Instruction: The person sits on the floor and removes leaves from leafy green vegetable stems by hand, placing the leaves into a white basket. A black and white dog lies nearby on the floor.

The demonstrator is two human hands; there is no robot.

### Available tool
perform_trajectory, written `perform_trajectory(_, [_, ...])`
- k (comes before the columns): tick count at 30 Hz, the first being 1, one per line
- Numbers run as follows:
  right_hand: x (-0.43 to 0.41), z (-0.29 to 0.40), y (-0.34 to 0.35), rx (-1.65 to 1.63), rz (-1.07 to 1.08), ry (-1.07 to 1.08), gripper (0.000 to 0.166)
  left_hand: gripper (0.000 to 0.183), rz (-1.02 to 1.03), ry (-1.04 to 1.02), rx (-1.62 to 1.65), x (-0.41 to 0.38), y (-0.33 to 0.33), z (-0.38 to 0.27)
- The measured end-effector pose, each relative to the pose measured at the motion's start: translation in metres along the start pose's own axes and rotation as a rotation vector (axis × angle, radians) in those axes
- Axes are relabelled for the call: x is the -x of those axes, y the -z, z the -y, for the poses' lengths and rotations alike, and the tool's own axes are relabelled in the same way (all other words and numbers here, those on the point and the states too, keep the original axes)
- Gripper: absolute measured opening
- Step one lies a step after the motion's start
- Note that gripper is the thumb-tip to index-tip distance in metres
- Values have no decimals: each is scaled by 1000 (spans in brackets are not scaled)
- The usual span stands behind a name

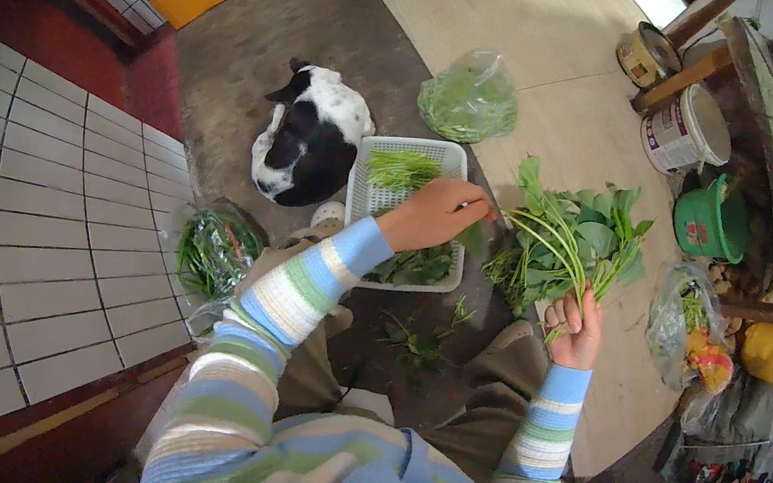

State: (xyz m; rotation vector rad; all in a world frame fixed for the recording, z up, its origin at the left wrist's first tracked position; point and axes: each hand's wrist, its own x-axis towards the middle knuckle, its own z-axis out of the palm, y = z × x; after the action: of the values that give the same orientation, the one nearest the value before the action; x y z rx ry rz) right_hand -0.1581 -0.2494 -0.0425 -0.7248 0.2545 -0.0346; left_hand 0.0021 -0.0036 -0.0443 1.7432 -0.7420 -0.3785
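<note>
My right hand (576,328) is closed around several long green stems (556,246), which fan up and to the left from its fingers. Beside and beyond it lies a heap of broad-leaved greens (596,233). My left hand (440,214) reaches over a white plastic basket (456,271), its fingertips close together at the upper ends of those stems. A single green leaf (472,240) shows just under the fingers; whether they pinch it is unclear. Inside the basket, cut pale-green stems (401,169) lie at the far end and loose dark leaves (412,268) at the near end, partly hidden by my left forearm.
A black-and-white dog (316,135) lies curled against the basket's left side. Beyond is a clear bag of greens (470,99). Stem scraps (423,342) litter the floor between my feet. Another bagged bunch (215,248) sits left; a green bucket (712,221) and white pail (685,129) stand right.
</note>
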Motion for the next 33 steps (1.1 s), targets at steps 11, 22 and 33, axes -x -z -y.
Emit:
perform_trajectory(11, [-2, -5, -5, 127, 11, -67, 13, 7, -436, -211, -559, 3, 26, -5])
perform_trajectory(22, [-13, -43, -57, 479, -23, -152, 11, 12, -778, 174, -92, 0, 43, 8])
perform_trajectory(33, [-14, -34, -49, 335, -98, -124, 15, 14, -658, 67, 234, 11, 66, -12])
